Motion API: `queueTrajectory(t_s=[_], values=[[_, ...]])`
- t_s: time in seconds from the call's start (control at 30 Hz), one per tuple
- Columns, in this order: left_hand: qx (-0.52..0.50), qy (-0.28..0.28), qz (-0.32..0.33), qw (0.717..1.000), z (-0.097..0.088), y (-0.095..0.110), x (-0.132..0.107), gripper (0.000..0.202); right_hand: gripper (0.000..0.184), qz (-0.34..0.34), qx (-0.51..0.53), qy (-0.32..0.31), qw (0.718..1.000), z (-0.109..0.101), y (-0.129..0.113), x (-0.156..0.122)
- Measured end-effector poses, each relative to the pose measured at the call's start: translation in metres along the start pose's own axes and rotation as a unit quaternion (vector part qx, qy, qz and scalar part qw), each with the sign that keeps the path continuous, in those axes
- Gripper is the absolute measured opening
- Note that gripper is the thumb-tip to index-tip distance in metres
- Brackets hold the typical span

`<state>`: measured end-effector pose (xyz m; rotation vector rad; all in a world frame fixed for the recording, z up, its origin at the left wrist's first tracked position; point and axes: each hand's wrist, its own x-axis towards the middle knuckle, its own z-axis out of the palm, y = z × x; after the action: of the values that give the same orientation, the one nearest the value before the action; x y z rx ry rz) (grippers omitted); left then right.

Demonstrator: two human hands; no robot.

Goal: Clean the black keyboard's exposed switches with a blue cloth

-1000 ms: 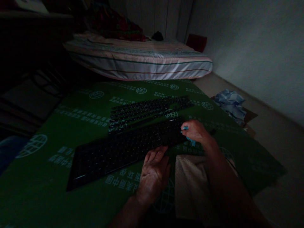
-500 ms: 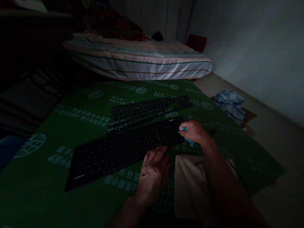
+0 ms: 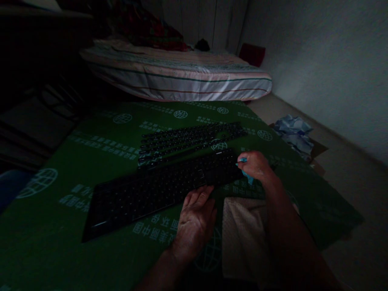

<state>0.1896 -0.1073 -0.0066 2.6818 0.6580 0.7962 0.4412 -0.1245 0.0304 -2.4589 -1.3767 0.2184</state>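
A long black keyboard (image 3: 145, 190) lies at a slant on a green, printed sheet (image 3: 100, 266). My left hand (image 3: 197, 214) rests with its fingers stretched out on the keyboard's near edge, right of its middle. At the keyboard's right end, my right hand (image 3: 253, 163) is closed around a small light-blue object (image 3: 249, 178); parts of it show above and below the fingers, and its kind is hard to make out in the dim light. Behind the keyboard, rows of small black keycaps (image 3: 178, 139) are laid out on the sheet.
A beige cloth (image 3: 242, 238) lies near me, beneath my right forearm. A bed (image 3: 188, 83) with a striped cover stands beyond the green surface. Crumpled bluish-white wrapping (image 3: 292, 127) is on the floor at the right, near a pale wall (image 3: 327, 60).
My right hand has shifted a little to the right with the light-blue object, toward the keyboard's right end. My left hand stays on the near edge.
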Motion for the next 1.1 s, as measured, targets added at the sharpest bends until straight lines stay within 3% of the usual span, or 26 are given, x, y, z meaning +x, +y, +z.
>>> queueTrajectory(t_s=[0.2,0.37,0.77,1.1], values=[[-0.004,-0.004,-0.003,1.0,-0.002,0.002,0.001,0.017,0.014,-0.039,0.062,-0.022,0.997,0.003,-0.004,-0.001],[0.003,-0.004,-0.006,1.0,0.0,0.0,0.0,0.017,0.015,-0.046,0.014,-0.061,0.997,0.005,-0.017,-0.001],[0.0,0.002,-0.001,1.0,0.001,0.0,0.0,0.019,0.016,-0.036,-0.005,-0.051,0.998,0.006,-0.013,0.002],[0.003,-0.007,-0.003,1.0,-0.001,0.001,0.001,0.018,0.015,0.013,0.072,0.0,0.997,0.001,0.009,0.005]])
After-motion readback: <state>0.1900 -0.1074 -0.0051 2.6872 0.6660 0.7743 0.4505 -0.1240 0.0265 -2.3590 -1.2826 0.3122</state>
